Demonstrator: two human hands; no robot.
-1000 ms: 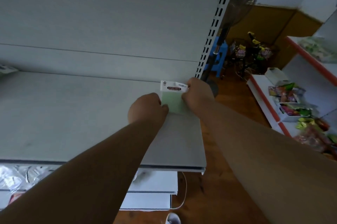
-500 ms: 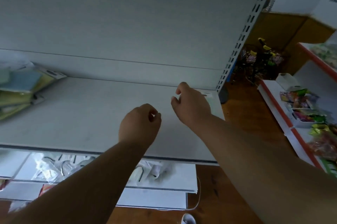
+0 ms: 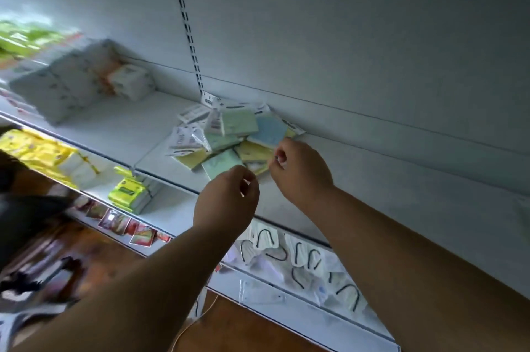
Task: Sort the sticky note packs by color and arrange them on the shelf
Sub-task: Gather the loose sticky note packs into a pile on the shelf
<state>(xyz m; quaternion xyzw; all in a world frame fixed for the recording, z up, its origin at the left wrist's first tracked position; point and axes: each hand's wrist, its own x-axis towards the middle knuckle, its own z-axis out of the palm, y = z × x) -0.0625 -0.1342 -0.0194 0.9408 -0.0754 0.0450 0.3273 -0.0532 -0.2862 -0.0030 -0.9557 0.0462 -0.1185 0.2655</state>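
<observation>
Both empty, loosely curled hands had swung left from the bare shelf to the jumbled sticky note packs; motion blurred everything leftward.

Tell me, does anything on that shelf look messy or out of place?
Yes. The sticky note packs lie in a jumbled heap on the shelf, green, blue and yellow mixed, overlapping at odd angles, some face-down. Nothing looks torn or spilled.

Both arms extended; left hand and right hand loosely curled, empty
</observation>
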